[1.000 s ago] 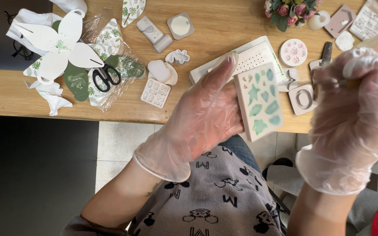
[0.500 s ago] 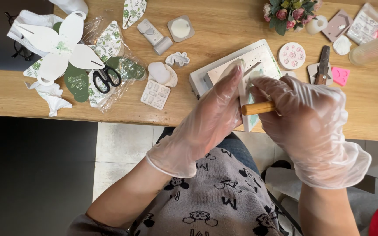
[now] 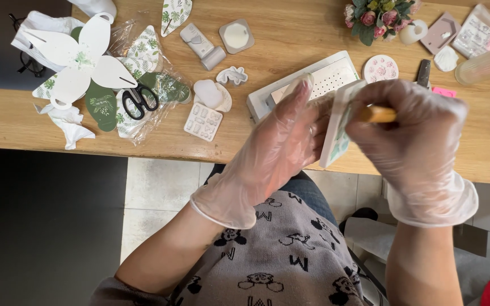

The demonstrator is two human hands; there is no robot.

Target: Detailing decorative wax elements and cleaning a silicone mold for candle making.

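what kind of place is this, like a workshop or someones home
Likely a home craft table: a wooden table strewn with small silicone moulds, scissors and leaf-printed paper cutouts, above tiled floor.

On the wooden table (image 3: 290,34) we note black-handled scissors (image 3: 139,100) lying on clear wrap with green leaf-print cut-outs (image 3: 101,105). White petal-shaped paper pieces (image 3: 77,56) lie far left, crumpled white tissue (image 3: 69,122) just below them. Near centre: a small white mould with several cavities (image 3: 203,120), a white leaf-shaped cutter (image 3: 231,75), a square mould with white filling (image 3: 236,35). Behind these, a perforated white tray (image 3: 330,76). Upper right: a small pink rose bouquet (image 3: 375,14), a round pink flower mould (image 3: 381,68), a ribbed clear cup (image 3: 486,65) on its side.
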